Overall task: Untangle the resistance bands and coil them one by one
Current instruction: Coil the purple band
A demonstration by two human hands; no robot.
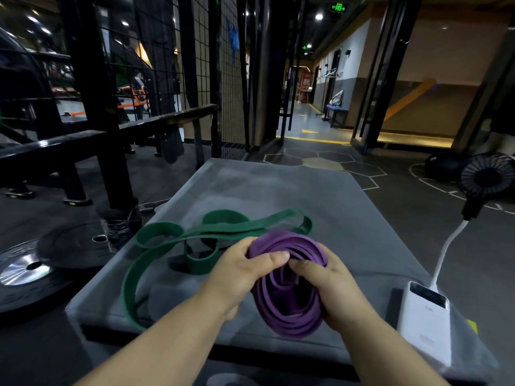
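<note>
I have a single view, a wide-angle camera worn on my head, looking forward and down across the pad (348,213), whose near edge runs low in the frame and whose far edge lies about mid-height. It sits close: my left hand (237,274) and right hand (334,291), both gripping the purple band (289,310), fill the lower middle. Past the far edge it faces a corridor (306,115), with a rack (92,107) at left and a fan (487,174) off the right edge.
</note>
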